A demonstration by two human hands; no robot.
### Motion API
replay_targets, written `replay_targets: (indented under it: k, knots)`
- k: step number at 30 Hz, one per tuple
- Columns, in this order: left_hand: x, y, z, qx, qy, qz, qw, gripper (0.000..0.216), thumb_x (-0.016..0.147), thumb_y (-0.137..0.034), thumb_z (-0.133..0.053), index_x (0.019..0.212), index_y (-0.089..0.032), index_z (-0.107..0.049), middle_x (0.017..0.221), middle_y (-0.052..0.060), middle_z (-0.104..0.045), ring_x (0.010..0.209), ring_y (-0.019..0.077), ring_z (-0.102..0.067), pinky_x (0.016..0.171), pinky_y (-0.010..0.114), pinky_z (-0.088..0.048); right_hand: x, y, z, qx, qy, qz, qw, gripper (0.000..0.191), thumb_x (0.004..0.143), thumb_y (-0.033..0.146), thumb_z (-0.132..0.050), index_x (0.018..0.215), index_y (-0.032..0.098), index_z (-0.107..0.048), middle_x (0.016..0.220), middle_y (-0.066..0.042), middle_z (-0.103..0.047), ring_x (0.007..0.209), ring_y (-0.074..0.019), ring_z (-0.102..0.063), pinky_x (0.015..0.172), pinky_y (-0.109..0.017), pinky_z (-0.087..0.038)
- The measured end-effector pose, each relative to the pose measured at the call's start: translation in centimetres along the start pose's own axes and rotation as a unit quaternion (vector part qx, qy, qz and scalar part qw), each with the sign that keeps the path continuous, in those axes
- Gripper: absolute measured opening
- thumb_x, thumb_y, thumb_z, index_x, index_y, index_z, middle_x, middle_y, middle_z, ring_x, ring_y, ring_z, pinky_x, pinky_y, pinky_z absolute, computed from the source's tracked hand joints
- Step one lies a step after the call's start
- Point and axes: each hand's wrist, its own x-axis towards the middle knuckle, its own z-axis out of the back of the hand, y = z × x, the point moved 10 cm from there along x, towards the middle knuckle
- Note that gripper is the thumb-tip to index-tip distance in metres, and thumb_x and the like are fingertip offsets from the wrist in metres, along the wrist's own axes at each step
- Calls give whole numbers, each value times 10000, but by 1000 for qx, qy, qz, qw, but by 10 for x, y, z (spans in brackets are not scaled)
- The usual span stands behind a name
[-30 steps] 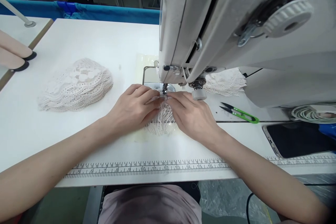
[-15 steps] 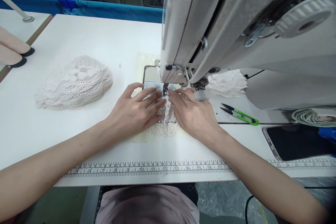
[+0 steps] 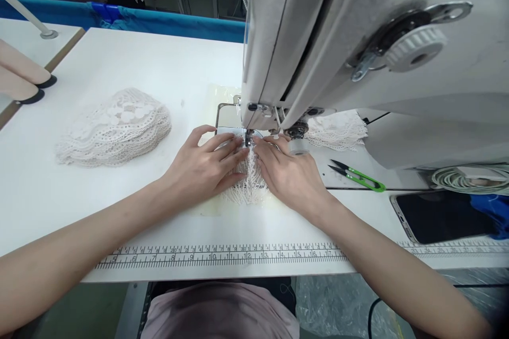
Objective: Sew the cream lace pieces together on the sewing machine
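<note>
A piece of white lace (image 3: 249,183) lies under the presser foot (image 3: 248,137) of a sewing machine, its fringed edge spread toward me. My left hand (image 3: 204,164) rests on the lace's left side, fingers stretched out and somewhat apart. From the right, my right hand (image 3: 292,169) lies over the lace with its fingers flat, the tips close to the presser foot. The machine's head partly covers the right fingers. Both hands press the lace from above, and the needle point cannot be made out.
A stack of white lace pieces (image 3: 115,130) sits at left; more lace (image 3: 338,130) lies behind the machine head (image 3: 286,37). Green thread snips (image 3: 360,176), a phone (image 3: 441,216) and a coiled cable (image 3: 471,177) are at right. A printed ruler (image 3: 222,255) runs along the front edge.
The view has shifted a little, so the machine and the things at right appear farther left. Both hands stay on the lace beside the presser foot, nearly unmoved.
</note>
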Motion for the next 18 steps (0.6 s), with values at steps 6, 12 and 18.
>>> replay_targets:
  k: [6,12,18]
  knots:
    - [-6,-13,15,-25,-50,-72,996,287,966,-374,-541,1152,-177,-635,1135,61,-726,1086,218,-660,1022,445,-452,-2,5,13,41,-38,46,997,272,915,64,-473,1091,152,-662,1052,-59,-744,988,-196,-633,842,-339,-467]
    - [-12,-28,17,-25,-39,-129,991,151,962,-238,-524,964,-140,-639,1010,84,-733,920,205,-691,746,318,-560,-5,6,25,129,-60,88,986,189,917,195,-523,1013,134,-675,962,-52,-743,858,-183,-642,787,-334,-466]
    - [-8,-9,17,-105,-67,-10,992,122,964,-221,-518,1010,-136,-592,943,84,-735,884,190,-697,724,298,-574,-6,7,21,139,-46,90,985,316,908,362,-580,1099,127,-673,1036,-92,-726,918,-217,-626,772,-359,-474]
